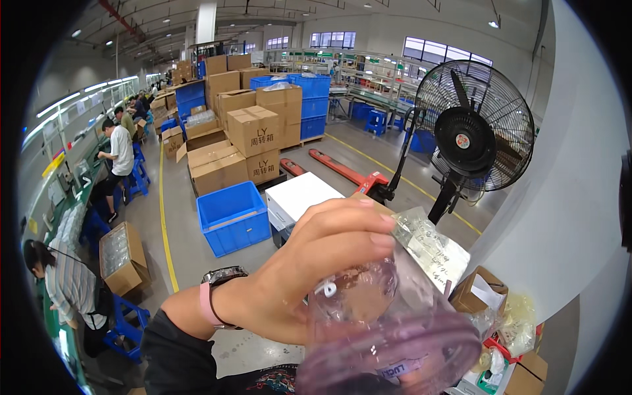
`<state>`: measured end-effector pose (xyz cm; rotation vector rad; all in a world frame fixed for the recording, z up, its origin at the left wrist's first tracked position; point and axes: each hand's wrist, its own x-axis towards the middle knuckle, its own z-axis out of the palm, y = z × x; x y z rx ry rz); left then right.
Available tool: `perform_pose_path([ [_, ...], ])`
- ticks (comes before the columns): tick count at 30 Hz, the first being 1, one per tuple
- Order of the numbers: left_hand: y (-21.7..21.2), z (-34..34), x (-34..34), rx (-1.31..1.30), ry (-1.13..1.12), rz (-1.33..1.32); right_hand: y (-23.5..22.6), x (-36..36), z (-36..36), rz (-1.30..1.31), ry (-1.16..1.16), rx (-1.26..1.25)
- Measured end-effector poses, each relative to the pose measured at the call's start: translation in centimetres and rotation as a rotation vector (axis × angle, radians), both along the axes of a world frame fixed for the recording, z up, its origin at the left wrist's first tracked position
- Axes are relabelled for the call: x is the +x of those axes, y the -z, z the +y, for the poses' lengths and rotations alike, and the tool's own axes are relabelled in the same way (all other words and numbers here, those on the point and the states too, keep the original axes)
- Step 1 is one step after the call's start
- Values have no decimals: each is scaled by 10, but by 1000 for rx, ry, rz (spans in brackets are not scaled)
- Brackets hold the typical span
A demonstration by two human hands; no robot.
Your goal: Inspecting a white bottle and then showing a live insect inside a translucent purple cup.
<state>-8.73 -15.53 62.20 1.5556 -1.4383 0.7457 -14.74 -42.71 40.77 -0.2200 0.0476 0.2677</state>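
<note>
My left hand (329, 253) comes in from the lower left, with a watch (224, 275) on its wrist. Its fingers are wrapped over a translucent pinkish-purple plastic container (359, 329), held close in front of me. The container is tilted, and its wide round rim lies low in the picture. A small white mark and a small printed label show on it. Through the lower part a skin-toned patch is visible, perhaps my right hand (426, 376), whose fingers I cannot make out.
A black floor fan (466, 138) stands at right beside a white wall. Ahead are a blue crate (232, 217), stacked cartons (253, 131) and a red pallet jack (349, 172). Bags and a small carton (479, 289) lie at lower right. People sit and stand along a bench (72, 230) at left.
</note>
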Motion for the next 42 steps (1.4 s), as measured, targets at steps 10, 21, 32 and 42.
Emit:
perform_pose_path([
  [10,-14,-21,-26,-12,-179,-38,3,-5,-9,-49,56,-109],
  [21,-19,-36,-33,-258,-77,-146,-3,-12,-17,-11,-66,22],
  [32,-16,-14,-39,-80,-178,-5,-5,-12,-17,11,-103,41],
  [42,6,8,-2,97,-170,16,4,-2,-9,37,-6,3],
])
